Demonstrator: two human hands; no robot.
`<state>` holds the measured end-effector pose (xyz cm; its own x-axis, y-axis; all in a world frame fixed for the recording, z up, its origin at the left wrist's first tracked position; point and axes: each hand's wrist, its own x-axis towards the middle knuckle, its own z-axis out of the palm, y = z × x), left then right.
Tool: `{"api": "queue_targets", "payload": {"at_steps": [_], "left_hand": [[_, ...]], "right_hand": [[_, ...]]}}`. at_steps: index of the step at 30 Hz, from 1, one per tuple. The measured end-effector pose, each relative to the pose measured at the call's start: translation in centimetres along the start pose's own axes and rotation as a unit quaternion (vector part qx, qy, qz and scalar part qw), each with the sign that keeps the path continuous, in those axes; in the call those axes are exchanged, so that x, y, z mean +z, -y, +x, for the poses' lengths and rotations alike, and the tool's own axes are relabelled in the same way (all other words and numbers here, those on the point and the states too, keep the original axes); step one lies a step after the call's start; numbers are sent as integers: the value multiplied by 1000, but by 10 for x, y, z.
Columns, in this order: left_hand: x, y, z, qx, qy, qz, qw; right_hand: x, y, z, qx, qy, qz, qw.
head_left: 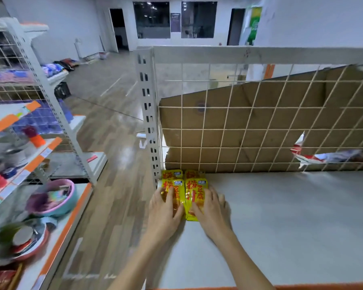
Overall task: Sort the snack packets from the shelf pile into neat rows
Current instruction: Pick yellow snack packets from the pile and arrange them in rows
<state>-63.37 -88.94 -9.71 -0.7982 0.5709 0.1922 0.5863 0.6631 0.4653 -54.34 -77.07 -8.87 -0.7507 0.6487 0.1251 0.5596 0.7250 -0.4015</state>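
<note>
Yellow snack packets with red characters lie in the back left corner of the white shelf [281,216]. Two sit against the wire mesh: a rear left packet [172,174] and a rear right packet [194,174]. In front of them lie a front left packet [173,185] and a front right packet [197,190], side by side. My left hand [166,212] rests flat on the front left packet, fingers straight. My right hand [210,210] presses flat on the front right packet. Both hands cover the packets' lower halves.
A white wire mesh back [260,122] with brown cardboard [270,114] behind it closes the shelf's rear. A perforated post [148,114] stands at the left corner. Red and white packets [314,155] show through a tear. A second rack [29,185] with bowls stands left across the aisle.
</note>
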Motion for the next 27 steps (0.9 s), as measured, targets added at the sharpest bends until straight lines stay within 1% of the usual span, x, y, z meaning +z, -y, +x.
{"api": "queue_targets", "payload": {"at_steps": [2, 4, 11, 16, 20, 23, 25, 27], "left_hand": [[2, 5, 0, 36, -1, -11, 999], [2, 5, 1, 44, 2, -34, 998], [1, 5, 3, 46, -6, -69, 997], [0, 3, 3, 39, -9, -80, 996], [0, 5, 4, 43, -9, -66, 997], [-3, 3, 5, 41, 2, -68, 997], [-7, 1, 4, 31, 10, -63, 997], [-13, -4, 1, 31, -7, -43, 999]], "right_hand": [[-2, 0, -1, -11, -4, -14, 1000], [-1, 2, -3, -21, -12, -38, 999], [4, 3, -2, -35, -19, -92, 995], [6, 2, -2, -32, -19, -94, 995], [6, 3, -2, -30, -25, -90, 995], [5, 3, -2, -21, -12, -84, 996], [-2, 5, -2, -6, 6, -53, 999], [-12, 8, -7, 16, -3, 2, 1000]]}}
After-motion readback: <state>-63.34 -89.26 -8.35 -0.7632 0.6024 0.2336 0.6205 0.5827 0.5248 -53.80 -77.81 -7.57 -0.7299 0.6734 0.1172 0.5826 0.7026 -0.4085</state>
